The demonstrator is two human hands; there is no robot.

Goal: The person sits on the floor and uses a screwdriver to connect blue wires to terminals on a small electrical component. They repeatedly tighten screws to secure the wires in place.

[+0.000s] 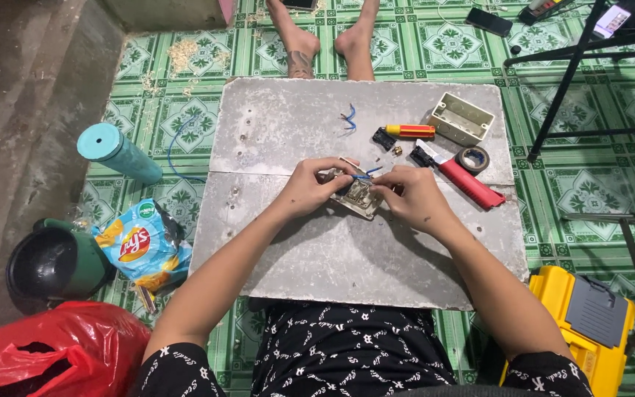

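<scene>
Switch plate (pixel 359 197) with blue wires sits pinched between left hand (pixel 310 187) and right hand (pixel 414 198), fingers closed; beige box (pixel 461 117) beyond looks empty.

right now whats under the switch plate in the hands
The grey board lies under the switch plate. Left hand and right hand grip its ends, blue wire on top. Its underside and fingertips beneath are hidden.

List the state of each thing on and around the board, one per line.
Switch plate: held by both hands, blue wire attached.
Left hand: gripping the plate.
Right hand: gripping the plate.
Wall box: empty, open side up.
Tape roll: lying flat.
Chip bag: crumpled.
Teal bottle: lying on its side.
</scene>
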